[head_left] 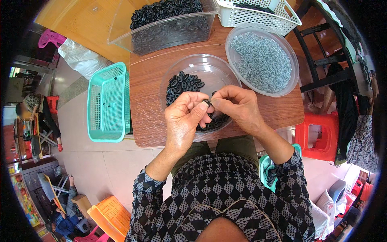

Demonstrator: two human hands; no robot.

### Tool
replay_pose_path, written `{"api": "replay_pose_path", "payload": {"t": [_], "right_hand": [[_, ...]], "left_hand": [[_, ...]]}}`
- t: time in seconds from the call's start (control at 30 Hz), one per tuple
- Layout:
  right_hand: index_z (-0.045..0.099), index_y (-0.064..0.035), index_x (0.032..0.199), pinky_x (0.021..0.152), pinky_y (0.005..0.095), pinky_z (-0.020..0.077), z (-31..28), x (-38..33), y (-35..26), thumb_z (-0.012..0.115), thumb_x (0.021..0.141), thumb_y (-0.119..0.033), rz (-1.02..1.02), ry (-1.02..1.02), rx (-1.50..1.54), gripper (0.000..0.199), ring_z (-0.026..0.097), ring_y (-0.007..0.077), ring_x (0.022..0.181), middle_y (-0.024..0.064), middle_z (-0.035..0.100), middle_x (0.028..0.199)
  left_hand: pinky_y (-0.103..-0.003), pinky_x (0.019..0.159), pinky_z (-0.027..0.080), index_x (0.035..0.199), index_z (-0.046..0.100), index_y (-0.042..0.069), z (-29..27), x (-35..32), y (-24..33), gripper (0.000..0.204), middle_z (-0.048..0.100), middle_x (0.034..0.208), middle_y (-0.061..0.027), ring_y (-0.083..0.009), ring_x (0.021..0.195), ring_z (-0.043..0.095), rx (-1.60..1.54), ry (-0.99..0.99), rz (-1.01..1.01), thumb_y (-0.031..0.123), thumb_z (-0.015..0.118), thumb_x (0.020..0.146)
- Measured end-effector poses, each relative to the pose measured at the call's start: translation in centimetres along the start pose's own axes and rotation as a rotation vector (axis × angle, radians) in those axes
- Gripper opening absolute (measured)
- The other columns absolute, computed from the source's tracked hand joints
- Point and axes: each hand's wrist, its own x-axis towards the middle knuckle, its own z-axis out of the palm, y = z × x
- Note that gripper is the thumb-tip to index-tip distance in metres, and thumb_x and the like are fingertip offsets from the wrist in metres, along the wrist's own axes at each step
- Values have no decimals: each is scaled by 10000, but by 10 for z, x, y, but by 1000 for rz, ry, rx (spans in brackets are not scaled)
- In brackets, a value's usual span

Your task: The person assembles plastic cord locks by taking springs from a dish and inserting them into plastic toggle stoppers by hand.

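Head view looks down on a small brown table [153,121] where the person's two hands meet at the centre of the picture. The left hand [183,121] and the right hand [238,107] each pinch, thumb against forefinger, the same small black ring [207,102], holding it just above the near rim of a shallow clear dish [209,66]. The other fingers curl in, likely to steady the tiny part between both grips.

Inside that dish a loose heap of black rings [183,84] lies at about ten o'clock from the hands, with more of them showing under the fingers; keeping the stock right below the hands keeps each pick short. At one o'clock sits a second clear dish [292,76] filled with small silvery screws [262,60], close to the right hand. At twelve o'clock a clear bin [121,28] holds a large reserve of black rings, and beside it stands a white perforated basket [258,20]. A teal basket [109,103] hangs at the table's edge at nine o'clock, just beside the left hand. Whether a screw already sits in the pinched ring cannot be told.
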Motion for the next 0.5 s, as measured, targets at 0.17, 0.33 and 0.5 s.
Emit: {"api": "replay_pose_path", "payload": {"t": [0.17,0.33,0.5], "right_hand": [[623,39,901,705,221,484,1,0,-4,611,857,-54,19,-16,-26,104,598,86,768,41,640,837],[624,40,897,701,222,484,0,0,-1,614,851,-51,7,-18,-15,103,598,88,768,42,640,832],[626,42,898,699,221,481,0,1,-1,619,846,-53,2,-19,-16,108,591,82,764,39,637,836]], "left_hand": [[-182,509,449,1030,574,-33,0,0,-1,149,645,806,-63,-67,609,571,24,1,4,43,558,903],[-179,507,447,1023,574,-33,0,0,-1,143,642,805,-59,-66,608,570,38,1,5,42,557,903],[-180,507,447,1029,575,-32,-1,0,-1,151,641,805,-62,-66,612,571,12,-5,-5,49,562,902]]}}
